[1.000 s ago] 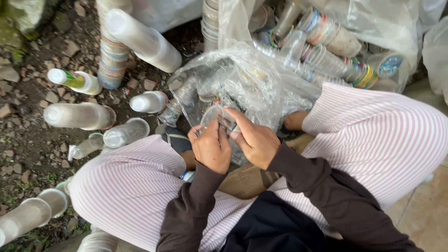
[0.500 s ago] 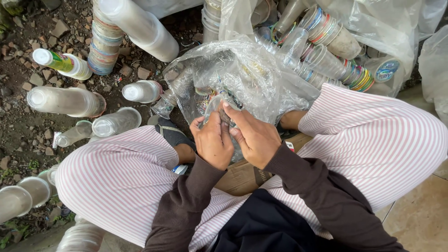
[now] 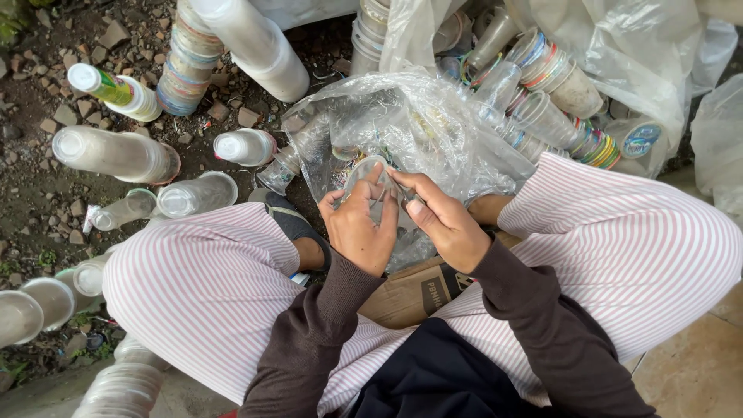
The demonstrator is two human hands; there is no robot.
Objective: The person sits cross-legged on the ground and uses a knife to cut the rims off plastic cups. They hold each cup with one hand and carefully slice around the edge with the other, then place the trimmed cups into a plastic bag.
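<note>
Clear plastic cup [image 3: 370, 172] is gripped by left hand [image 3: 361, 231] and right hand [image 3: 443, 222]. Both hands sit above a transparent plastic bag [image 3: 418, 124].

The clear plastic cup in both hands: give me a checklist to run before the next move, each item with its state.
1. Left hand grips the clear plastic cup: ok.
2. Right hand touches the cup's rim side: ok.
3. What the right fingertips pinch is visible: cannot tell.
4. Crumpled clear plastic bag lies open right behind the cup: ok.
5. Stacks of clear nested cups lie within view on the stony ground, to the left: ok.
6. Cup empty and clean: cannot tell.
</note>
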